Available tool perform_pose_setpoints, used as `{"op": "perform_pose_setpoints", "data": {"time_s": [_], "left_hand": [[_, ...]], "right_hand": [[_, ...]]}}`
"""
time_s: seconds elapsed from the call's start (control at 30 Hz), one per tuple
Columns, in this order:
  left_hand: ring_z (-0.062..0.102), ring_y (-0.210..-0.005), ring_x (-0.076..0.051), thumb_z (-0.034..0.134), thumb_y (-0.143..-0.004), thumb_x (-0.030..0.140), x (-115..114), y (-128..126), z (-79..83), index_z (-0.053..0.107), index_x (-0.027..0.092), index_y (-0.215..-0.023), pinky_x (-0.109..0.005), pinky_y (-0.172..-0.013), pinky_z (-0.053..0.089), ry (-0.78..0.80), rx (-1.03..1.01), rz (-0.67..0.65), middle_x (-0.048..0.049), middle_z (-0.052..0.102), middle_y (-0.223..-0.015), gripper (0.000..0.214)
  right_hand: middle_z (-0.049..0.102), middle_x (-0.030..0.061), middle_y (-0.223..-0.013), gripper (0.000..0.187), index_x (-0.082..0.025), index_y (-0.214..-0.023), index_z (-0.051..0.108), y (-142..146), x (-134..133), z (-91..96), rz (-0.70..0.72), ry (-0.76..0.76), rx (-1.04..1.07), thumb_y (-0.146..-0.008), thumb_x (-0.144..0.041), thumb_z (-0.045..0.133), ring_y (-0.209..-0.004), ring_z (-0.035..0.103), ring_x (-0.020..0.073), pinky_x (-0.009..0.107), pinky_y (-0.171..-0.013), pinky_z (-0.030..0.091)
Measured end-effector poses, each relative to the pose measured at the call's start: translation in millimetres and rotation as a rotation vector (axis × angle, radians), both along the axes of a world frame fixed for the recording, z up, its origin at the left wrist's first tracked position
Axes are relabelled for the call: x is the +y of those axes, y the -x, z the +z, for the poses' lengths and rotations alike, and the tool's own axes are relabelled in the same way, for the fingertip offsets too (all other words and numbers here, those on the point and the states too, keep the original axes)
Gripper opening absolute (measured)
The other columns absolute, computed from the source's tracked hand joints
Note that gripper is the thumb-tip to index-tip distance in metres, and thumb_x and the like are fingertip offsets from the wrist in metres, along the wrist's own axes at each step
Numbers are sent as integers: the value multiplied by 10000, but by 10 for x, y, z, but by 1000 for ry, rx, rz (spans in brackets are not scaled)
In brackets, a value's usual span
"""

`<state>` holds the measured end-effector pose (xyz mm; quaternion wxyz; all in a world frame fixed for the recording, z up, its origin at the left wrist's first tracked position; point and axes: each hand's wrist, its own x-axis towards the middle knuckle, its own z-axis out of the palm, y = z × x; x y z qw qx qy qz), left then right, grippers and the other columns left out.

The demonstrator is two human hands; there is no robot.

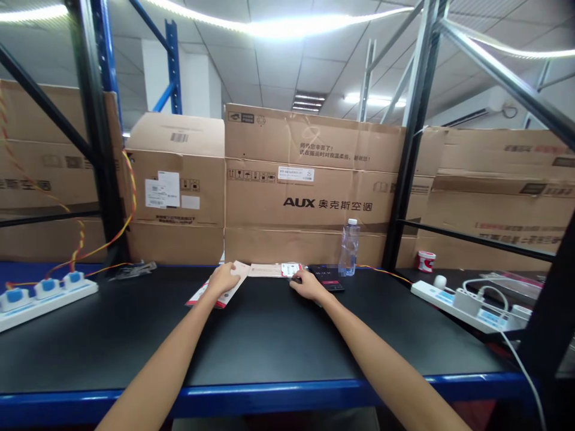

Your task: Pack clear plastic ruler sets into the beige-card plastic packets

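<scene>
My left hand (pixel 221 281) is closed on a flat beige package with red and white ends (pixel 233 291), which lies slantwise at the back of the black table. To the right, a second flat beige package with a red and white printed end (pixel 266 270) lies along the foot of the cardboard. My right hand (pixel 309 285) is beside that printed end, fingers curled down around a small dark thing that I cannot make out. Just beyond this hand lies a black device with a lit screen (pixel 330 278).
A clear water bottle with a white cap (pixel 349 248) stands behind the device. Power strips lie at left (pixel 49 294) and right (pixel 467 308), with cables. Cardboard sheets (pixel 269 203) wall the back. A red and white tub (pixel 426 261) and crumpled clear plastic (pixel 133 270) sit near the posts.
</scene>
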<state>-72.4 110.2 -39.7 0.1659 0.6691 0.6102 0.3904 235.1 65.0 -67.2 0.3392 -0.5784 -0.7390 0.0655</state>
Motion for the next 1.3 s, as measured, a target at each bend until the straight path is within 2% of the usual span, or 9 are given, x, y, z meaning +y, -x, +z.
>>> {"op": "perform_pose_setpoints", "data": {"time_s": [0.13, 0.27, 0.4, 0.6, 0.8, 0.93, 1.13, 1.2, 1.3], "left_hand": [[591, -1158, -464, 751, -541, 190, -3, 53, -50, 671, 211, -876, -512, -941, 417, 33, 144, 78, -192, 677, -1196, 346], [568, -1206, -409, 734, -560, 172, -42, 52, -25, 638, 233, -1090, -444, -945, 429, 8, 211, 81, -162, 622, -1272, 542], [611, -1128, -388, 654, -627, 135, -113, 63, 64, 555, 200, -1243, -422, -916, 448, -45, 207, 129, -199, 533, -1322, 628], [632, -1075, -379, 626, -668, 147, -157, 110, 181, 598, 202, -1066, -408, -867, 452, -70, 77, 173, -156, 679, -1077, 402], [670, -815, -273, 643, -658, 141, -227, 26, 239, 645, 203, -890, -319, -691, 468, -89, -115, 110, -86, 713, -836, 239], [630, -671, -195, 623, -677, 162, -347, -143, 288, 668, 197, -882, -259, -568, 444, -126, -203, 5, -43, 692, -768, 213], [610, -716, -174, 621, -648, 148, -468, -199, 381, 682, 187, -840, -242, -601, 443, -220, -195, -55, -16, 672, -770, 204], [595, -670, -163, 658, -638, 181, -492, -184, 389, 676, 177, -832, -239, -561, 430, -176, -238, -82, -10, 657, -735, 195], [565, -580, -135, 730, -610, 236, -541, -189, 409, 667, 162, -851, -227, -494, 402, 28, -407, -192, -1, 641, -696, 260]], "right_hand": [[710, 104, -1005, 185, -159, -900, 741, 18, -1, -15, -1, 15, -40, -792, -291, 668, -931, 644, 232, 302, -850, 461], [712, 102, -1010, 163, -160, -880, 746, 16, 20, -31, 3, 1, -46, -758, -255, 693, -934, 643, 228, 288, -848, 460], [725, 112, -1011, 168, -159, -880, 761, -7, 58, -34, -2, -22, -38, -742, -150, 667, -956, 653, 245, 295, -869, 464], [726, 123, -983, 210, -154, -875, 771, -41, 93, -44, -50, -60, -4, -699, -100, 668, -981, 655, 276, 337, -899, 470], [710, 127, -1024, 242, -151, -898, 757, -9, 24, 12, -48, -120, 38, -698, -75, 643, -996, 649, 267, 336, -908, 468], [724, 106, -994, 155, -166, -860, 740, 141, -95, 129, 33, -177, 72, -814, -159, 593, -978, 652, 243, 331, -913, 468], [733, 66, -939, 173, -176, -929, 728, 510, -329, 182, 335, -130, 97, -878, -292, 609, -842, 675, 187, 287, -779, 511], [732, 77, -959, 220, -163, -992, 713, 591, -371, 146, 419, -71, 104, -883, -330, 620, -828, 679, 189, 299, -767, 520], [716, 98, -1039, 324, -151, -1095, 669, 631, -386, 90, 446, -21, 122, -888, -396, 625, -877, 679, 205, 327, -789, 534]]}}
